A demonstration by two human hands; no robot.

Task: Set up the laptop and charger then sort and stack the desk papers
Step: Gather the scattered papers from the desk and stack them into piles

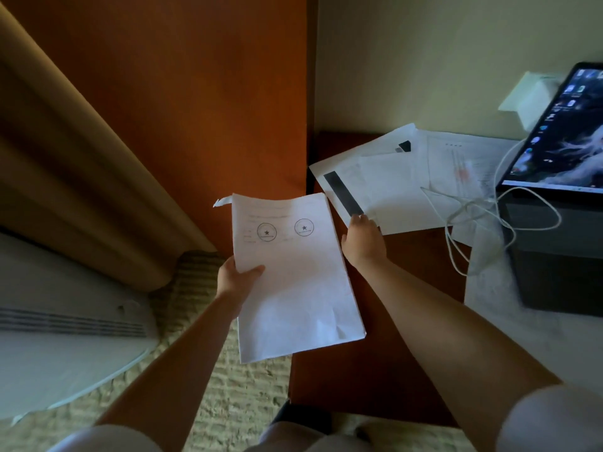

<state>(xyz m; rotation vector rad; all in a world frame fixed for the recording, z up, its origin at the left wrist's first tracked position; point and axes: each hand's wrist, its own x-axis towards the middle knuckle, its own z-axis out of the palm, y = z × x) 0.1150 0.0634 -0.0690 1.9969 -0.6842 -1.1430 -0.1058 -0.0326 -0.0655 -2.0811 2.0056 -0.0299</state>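
My left hand (236,277) grips a stack of white papers (293,288) by its left edge; the top sheet shows two round stamps. The stack hangs over the desk's left edge. My right hand (363,239) reaches to the loose papers (391,187) spread on the brown desk (375,370), its fingers at the near edge of a sheet with a dark strip; whether they grip it I cannot tell. The laptop (561,135) stands open at the right with its screen lit. A white charger cable (473,216) loops over the papers beside it.
A white wall socket with a plug (528,96) is behind the laptop. More paper (509,314) lies under the laptop's near side. A tan curtain (65,158) and a white heater unit (65,327) stand at the left over woven carpet (235,396).
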